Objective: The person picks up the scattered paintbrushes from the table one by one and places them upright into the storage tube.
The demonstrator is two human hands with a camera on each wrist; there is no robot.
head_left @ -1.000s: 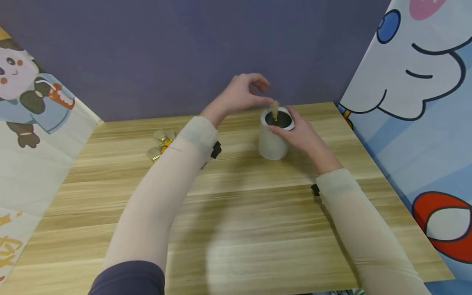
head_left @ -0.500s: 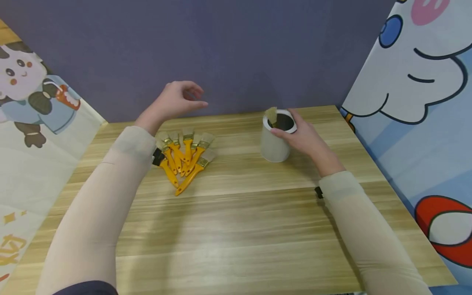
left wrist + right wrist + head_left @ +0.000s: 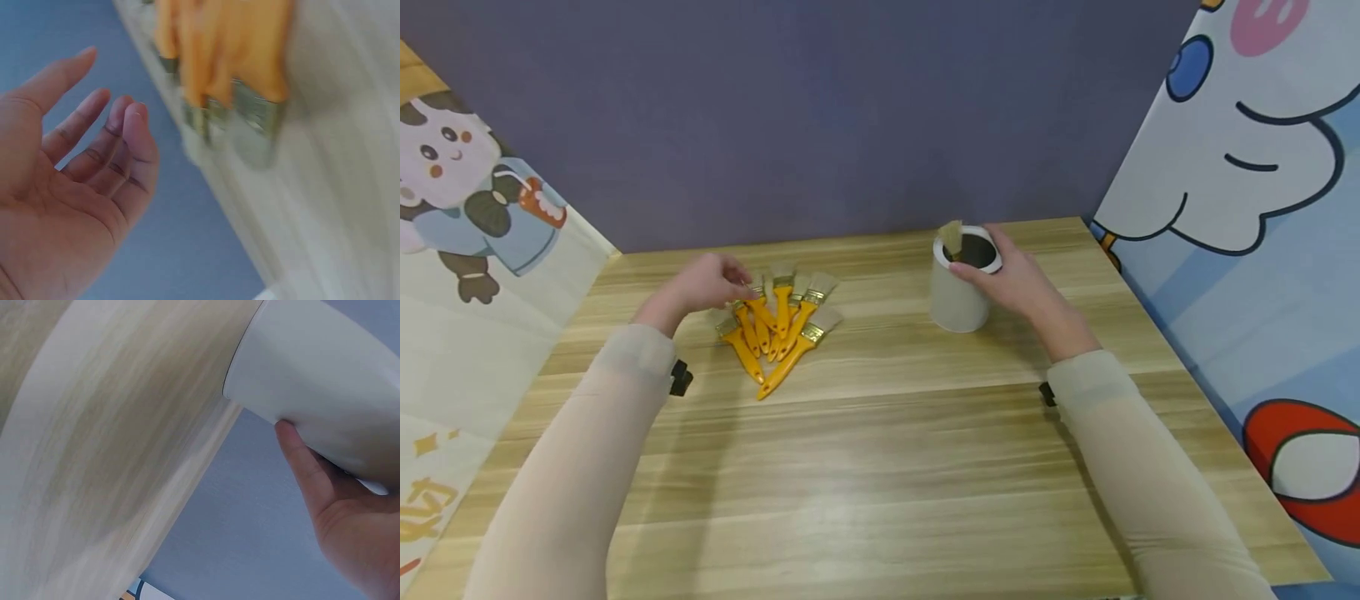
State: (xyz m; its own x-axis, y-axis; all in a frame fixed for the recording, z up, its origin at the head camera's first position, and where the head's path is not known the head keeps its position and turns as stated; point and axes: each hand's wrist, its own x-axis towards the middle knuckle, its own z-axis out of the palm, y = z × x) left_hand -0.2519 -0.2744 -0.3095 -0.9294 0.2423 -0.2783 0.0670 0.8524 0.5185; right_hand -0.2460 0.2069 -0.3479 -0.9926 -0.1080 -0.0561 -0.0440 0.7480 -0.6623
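Several paintbrushes (image 3: 786, 371) with orange handles and pale bristles lie in a loose fan on the left half of the table. My left hand (image 3: 711, 283) hovers at the back left edge of this pile. Its fingers are loosely bent with nothing between them in the left wrist view, where the brushes (image 3: 259, 62) look blurred. On the right, a white cylindrical cup (image 3: 958, 296) stands upright with one paintbrush (image 3: 951, 237) inside, bristles up, leaning on the left rim. My right hand (image 3: 1018, 279) grips the cup near its top, thumb along the front.
The wooden table (image 3: 880, 467) meets a dark blue-grey wall (image 3: 850, 117) at the back. Printed cartoon panels stand at both sides, one on the left (image 3: 497, 208) and another on the right (image 3: 1262, 192).
My left hand has moved from above the cup leftward, then down to the brush pile. The brush in the cup has tipped to the left rim. My right hand stays on the cup.
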